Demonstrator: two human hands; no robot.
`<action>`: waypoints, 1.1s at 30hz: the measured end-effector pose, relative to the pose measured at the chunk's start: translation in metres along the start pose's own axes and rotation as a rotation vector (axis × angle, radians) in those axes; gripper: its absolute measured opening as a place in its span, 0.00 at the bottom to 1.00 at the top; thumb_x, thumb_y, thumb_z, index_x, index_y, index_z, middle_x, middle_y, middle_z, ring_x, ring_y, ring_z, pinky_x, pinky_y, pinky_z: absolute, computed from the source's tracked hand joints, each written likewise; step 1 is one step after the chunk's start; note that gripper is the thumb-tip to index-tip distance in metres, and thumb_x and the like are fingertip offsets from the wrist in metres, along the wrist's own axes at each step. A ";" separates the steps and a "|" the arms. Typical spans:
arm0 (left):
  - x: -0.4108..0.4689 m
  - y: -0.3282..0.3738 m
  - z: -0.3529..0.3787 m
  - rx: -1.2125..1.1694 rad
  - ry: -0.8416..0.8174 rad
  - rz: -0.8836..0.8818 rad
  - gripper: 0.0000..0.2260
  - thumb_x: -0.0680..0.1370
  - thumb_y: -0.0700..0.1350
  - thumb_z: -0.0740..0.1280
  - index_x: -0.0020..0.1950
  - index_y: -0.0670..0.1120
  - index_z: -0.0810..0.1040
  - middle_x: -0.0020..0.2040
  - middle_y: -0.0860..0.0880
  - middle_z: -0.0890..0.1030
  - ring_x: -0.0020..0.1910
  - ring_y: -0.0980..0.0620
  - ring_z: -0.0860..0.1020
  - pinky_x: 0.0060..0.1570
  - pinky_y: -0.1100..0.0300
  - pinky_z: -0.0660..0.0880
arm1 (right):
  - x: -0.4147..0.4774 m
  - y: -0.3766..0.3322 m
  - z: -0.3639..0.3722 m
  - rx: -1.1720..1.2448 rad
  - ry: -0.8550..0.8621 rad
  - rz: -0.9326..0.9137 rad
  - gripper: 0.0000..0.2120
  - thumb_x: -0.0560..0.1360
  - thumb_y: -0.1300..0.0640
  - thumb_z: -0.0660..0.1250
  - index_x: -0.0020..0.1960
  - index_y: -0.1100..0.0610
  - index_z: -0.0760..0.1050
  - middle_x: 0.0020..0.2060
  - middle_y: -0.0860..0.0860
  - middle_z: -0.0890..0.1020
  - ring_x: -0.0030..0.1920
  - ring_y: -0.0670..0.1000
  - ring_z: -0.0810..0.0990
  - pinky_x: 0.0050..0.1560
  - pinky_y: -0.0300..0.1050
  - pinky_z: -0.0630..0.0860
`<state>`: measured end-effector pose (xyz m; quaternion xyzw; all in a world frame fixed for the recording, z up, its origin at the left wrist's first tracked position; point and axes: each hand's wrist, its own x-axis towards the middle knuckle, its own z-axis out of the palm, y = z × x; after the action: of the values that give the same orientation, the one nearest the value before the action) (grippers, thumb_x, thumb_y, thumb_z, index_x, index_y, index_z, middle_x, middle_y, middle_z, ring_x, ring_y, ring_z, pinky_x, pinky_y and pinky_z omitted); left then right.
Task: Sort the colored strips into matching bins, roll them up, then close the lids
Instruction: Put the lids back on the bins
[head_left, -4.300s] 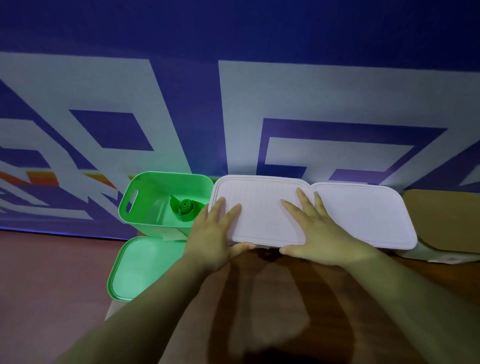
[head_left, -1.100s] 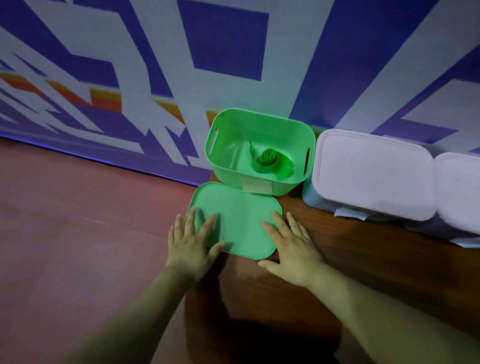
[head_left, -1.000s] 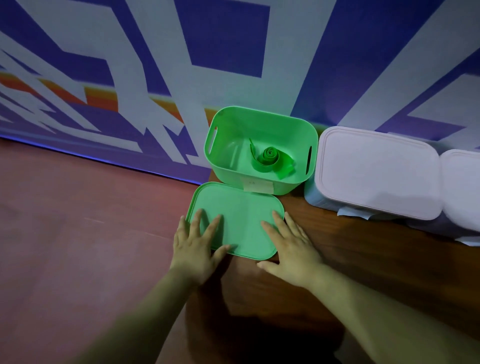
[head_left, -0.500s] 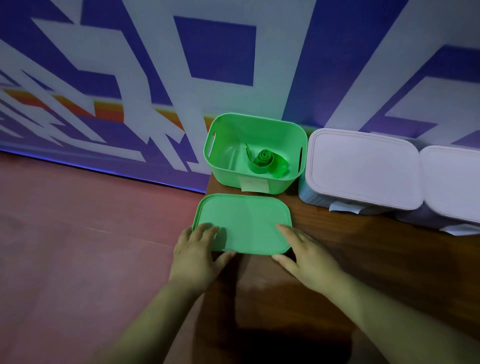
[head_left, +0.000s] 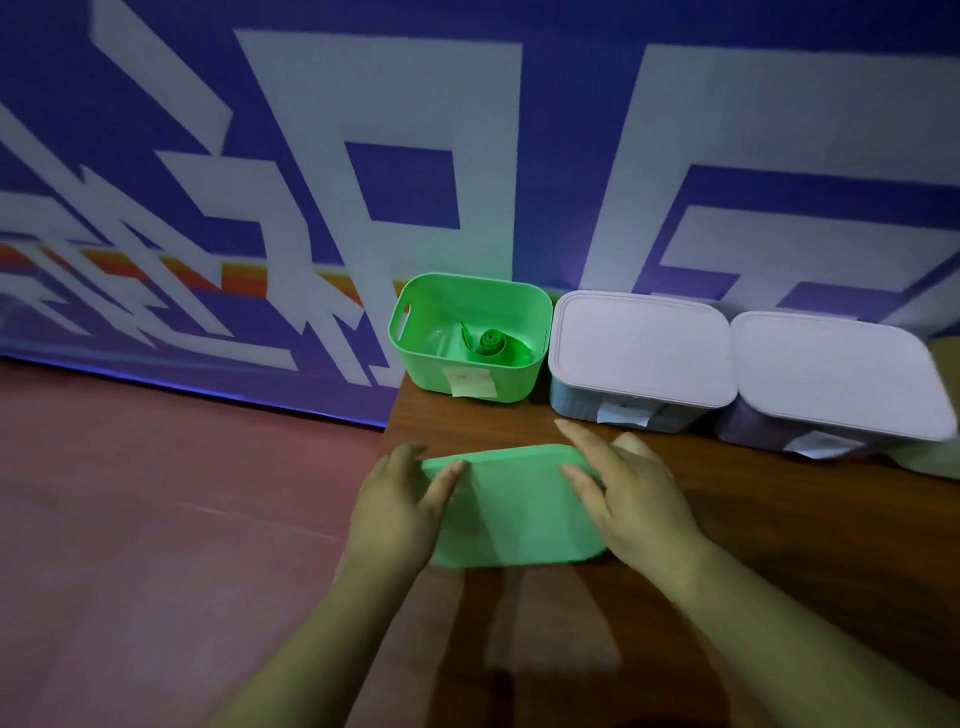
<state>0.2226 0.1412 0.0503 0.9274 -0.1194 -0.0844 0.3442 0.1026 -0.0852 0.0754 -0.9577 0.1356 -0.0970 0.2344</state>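
While we grip the green lid (head_left: 511, 512) by its short sides, left hand (head_left: 397, 512) and right hand (head_left: 631, 506) curled around it, the open green bin (head_left: 470, 382) waits straight ahead at the table's (head_left: 810, 545) back left corner.

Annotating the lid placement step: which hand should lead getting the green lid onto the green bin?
Neither clearly: left hand and right hand grip opposite edges of the green lid. The open green bin sits straight ahead, slightly left, so probably both together.
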 end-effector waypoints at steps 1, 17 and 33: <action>-0.005 0.008 0.000 -0.051 -0.005 -0.035 0.26 0.74 0.68 0.63 0.64 0.54 0.75 0.61 0.53 0.79 0.60 0.52 0.77 0.54 0.56 0.74 | -0.004 0.000 -0.006 0.032 0.017 0.023 0.23 0.78 0.43 0.60 0.72 0.42 0.67 0.41 0.47 0.74 0.46 0.53 0.76 0.49 0.46 0.74; -0.113 0.059 -0.031 0.226 -0.048 0.350 0.46 0.64 0.75 0.66 0.76 0.69 0.48 0.79 0.55 0.36 0.79 0.47 0.44 0.74 0.43 0.54 | -0.026 -0.001 -0.062 0.859 0.128 0.411 0.16 0.78 0.55 0.67 0.62 0.40 0.74 0.48 0.48 0.85 0.49 0.50 0.84 0.57 0.57 0.80; -0.019 0.019 -0.087 0.479 -0.164 0.445 0.45 0.63 0.82 0.55 0.76 0.67 0.52 0.80 0.55 0.48 0.78 0.40 0.45 0.75 0.38 0.55 | 0.050 -0.062 -0.063 1.089 0.000 0.499 0.32 0.74 0.59 0.73 0.73 0.44 0.64 0.66 0.46 0.71 0.58 0.51 0.78 0.59 0.55 0.78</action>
<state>0.2223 0.1859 0.1291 0.9233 -0.3628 -0.0508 0.1157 0.1478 -0.0739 0.1656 -0.6390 0.2872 -0.0944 0.7073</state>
